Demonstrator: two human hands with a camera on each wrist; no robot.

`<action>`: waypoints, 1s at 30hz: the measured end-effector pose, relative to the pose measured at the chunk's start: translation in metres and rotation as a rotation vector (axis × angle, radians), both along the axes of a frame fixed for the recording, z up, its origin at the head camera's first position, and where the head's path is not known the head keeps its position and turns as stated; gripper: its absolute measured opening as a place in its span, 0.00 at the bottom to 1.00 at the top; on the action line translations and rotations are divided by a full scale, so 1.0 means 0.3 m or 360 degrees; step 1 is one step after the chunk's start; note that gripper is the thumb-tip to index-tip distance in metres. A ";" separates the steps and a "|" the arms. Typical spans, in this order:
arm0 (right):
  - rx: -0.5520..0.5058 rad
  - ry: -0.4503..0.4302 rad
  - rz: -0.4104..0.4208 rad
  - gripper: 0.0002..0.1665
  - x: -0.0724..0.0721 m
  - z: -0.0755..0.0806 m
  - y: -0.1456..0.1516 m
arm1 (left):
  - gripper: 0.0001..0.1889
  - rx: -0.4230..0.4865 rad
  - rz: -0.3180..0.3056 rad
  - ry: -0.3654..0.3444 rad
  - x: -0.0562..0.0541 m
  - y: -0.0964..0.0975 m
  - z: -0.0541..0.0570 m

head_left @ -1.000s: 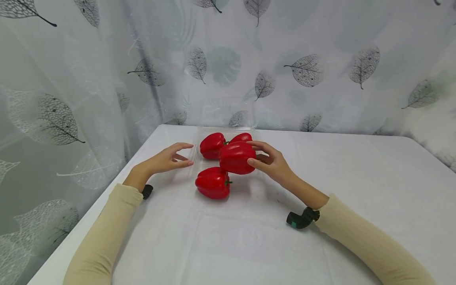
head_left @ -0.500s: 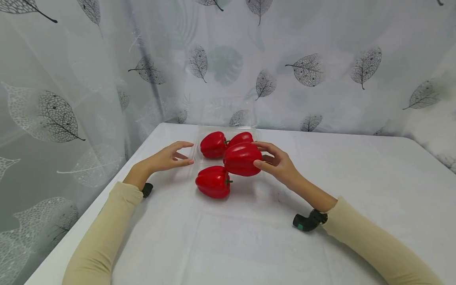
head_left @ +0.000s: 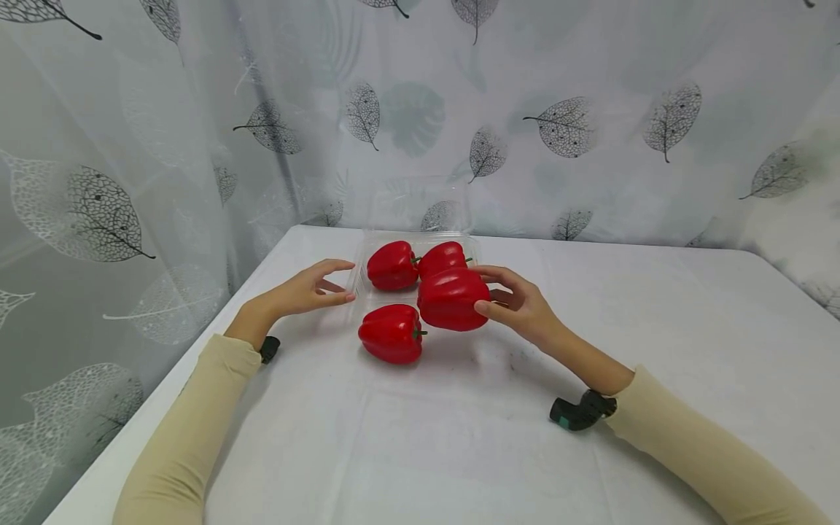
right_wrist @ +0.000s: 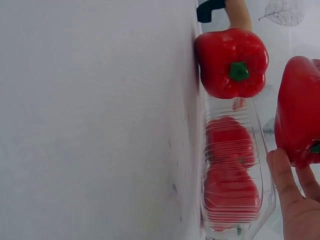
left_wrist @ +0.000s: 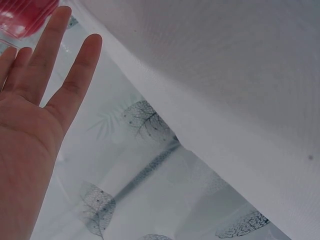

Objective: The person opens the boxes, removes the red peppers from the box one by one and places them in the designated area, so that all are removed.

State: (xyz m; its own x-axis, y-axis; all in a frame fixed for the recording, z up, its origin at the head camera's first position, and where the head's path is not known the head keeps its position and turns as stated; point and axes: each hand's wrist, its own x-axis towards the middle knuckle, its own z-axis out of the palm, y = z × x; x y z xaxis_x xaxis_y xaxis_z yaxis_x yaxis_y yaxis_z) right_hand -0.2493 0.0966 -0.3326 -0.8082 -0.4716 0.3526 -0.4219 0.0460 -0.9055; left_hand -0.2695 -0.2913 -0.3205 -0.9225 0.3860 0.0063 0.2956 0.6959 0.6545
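Curtain (head_left: 564, 44) with printed leaves hangs to the left of, and behind, a clear plastic container (head_left: 363, 281) set toward the back of a white-covered table (head_left: 630, 321). Left of the container, a beige sleeve (head_left: 173, 430) leads past a small dark wrist device (head_left: 269, 350) to the person's left hand (head_left: 302, 292); its thumb and fingers are spread wide at the container's left wall, though whether they touch it I cannot tell. Inside the container, a glossy red bell pepper (head_left: 392, 266) lies at the left, its green stem facing right. In front of the container, a nearer red pepper (head_left: 391, 334) lies on its side on the cloth. Behind the container rises a transparent lid (head_left: 420, 208). A second boxed pepper (head_left: 442, 257) fills the container's right half. At the container's front right corner, a raised red pepper (head_left: 453, 300) is held off the cloth by the right hand (head_left: 528, 310), thumb and fingers gripping its right end. Farther right of the container is the other beige sleeve (head_left: 709, 452).
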 end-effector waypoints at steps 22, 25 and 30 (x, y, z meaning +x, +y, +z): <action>0.0219 -0.0047 0.0034 0.33 0.029 -0.006 0.031 | 0.38 -0.0010 0.0016 -0.0001 -0.004 -0.004 -0.003; 0.0254 -0.0047 0.0033 0.32 0.030 -0.007 0.037 | 0.38 -0.0009 0.0009 0.0002 -0.007 -0.001 -0.004; 0.0318 -0.0031 0.0020 0.33 0.030 -0.006 0.044 | 0.37 0.0004 0.0005 0.0008 -0.007 0.002 0.000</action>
